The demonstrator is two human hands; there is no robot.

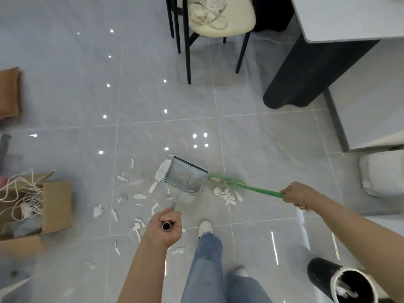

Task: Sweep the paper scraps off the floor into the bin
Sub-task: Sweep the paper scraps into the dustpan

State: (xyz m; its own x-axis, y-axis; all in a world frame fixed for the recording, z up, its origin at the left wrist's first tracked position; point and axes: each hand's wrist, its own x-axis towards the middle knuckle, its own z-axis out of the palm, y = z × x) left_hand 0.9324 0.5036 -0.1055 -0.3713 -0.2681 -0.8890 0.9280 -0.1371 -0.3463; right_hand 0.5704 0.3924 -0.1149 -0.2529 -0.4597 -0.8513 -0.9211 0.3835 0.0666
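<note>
Head view: my left hand (167,227) has fingers curled round the metal handle of the dustpan (185,179); right hand (295,194) fingers wrapped on the green broom (244,185). Scraps (140,196) scattered left of the pan, a small pile (228,194) right. Bin (341,281) sits well behind. Risk: pan looks tilted, so scraps could slide under its lip or spill on the carry.

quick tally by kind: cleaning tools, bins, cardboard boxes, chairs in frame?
Cleaning tools: 2, the dustpan on the green handle in the right hand, and a metal pole in the left hand
Bins: 1, black bin
Cardboard boxes: 1
Chairs: 1
Total: 5
</note>
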